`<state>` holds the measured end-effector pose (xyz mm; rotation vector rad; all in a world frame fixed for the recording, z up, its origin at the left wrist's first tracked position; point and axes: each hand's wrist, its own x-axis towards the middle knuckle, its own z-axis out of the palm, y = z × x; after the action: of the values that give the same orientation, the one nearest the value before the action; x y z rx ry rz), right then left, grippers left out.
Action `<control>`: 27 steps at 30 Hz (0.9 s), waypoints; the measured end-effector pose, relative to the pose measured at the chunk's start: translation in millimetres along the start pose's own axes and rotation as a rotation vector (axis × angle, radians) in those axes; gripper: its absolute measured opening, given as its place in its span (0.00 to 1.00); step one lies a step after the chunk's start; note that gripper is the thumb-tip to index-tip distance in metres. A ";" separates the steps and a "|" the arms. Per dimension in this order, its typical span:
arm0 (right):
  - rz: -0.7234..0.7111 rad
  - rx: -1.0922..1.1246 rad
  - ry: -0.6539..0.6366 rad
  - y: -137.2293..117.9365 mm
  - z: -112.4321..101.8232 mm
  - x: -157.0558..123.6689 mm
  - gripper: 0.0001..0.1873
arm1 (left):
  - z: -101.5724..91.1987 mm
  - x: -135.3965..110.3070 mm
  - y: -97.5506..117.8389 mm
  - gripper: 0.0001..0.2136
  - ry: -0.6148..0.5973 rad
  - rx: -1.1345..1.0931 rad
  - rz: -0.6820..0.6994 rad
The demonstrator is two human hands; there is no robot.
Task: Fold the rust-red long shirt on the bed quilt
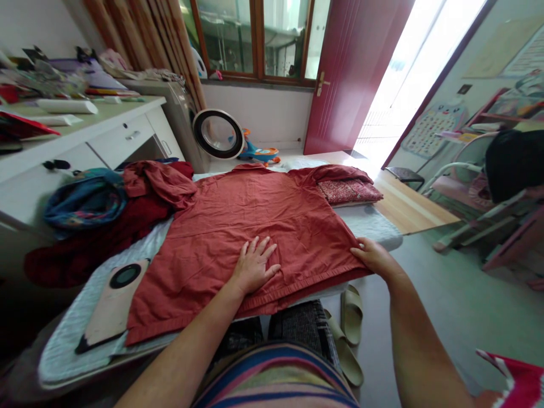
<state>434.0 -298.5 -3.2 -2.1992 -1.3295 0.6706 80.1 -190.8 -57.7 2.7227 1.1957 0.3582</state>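
A rust-red long-sleeved jacket lies spread face down or back up, I cannot tell which, on a padded board, its collar away from me and its elastic-looking hem towards me. My left hand rests flat on the cloth near the hem, fingers spread. At the hem's right corner, my right hand pinches the jacket's edge between thumb and fingers. One sleeve is bunched at the left; the other lies over a folded red patterned cloth at the right.
The padded board's pale cover holds a beige device with a round dark lens at left. Dark red and blue clothes are heaped beside a white desk. Slippers lie on the floor; a washer door stands open behind.
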 end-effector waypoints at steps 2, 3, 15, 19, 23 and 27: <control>0.004 -0.196 0.037 -4.7 -4.6 4.0 0.12 | 0.3 -0.2 -0.1 0.28 0.011 0.000 0.001; 0.002 -0.254 0.053 -10.5 -6.0 7.8 0.14 | 0.6 -0.2 -0.1 0.28 0.013 0.003 0.001; -0.001 -0.490 0.270 -89.6 27.2 116.5 0.20 | 2.2 -1.6 -1.4 0.28 0.010 0.024 0.010; -0.025 -0.504 0.241 -75.7 22.7 119.2 0.17 | -0.1 -2.0 -0.7 0.28 0.010 0.002 0.002; -0.055 -0.529 0.381 -84.9 25.0 107.1 0.17 | -2.4 -2.8 0.9 0.29 -0.003 -0.034 -0.013; -0.347 -0.482 0.499 -132.9 54.5 99.8 0.22 | -6.4 -1.8 2.9 0.29 -0.005 -0.102 -0.021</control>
<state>352.3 -146.0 22.1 -2.1824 -1.6414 -0.3464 79.1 -193.8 -51.1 2.6207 1.1707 0.3982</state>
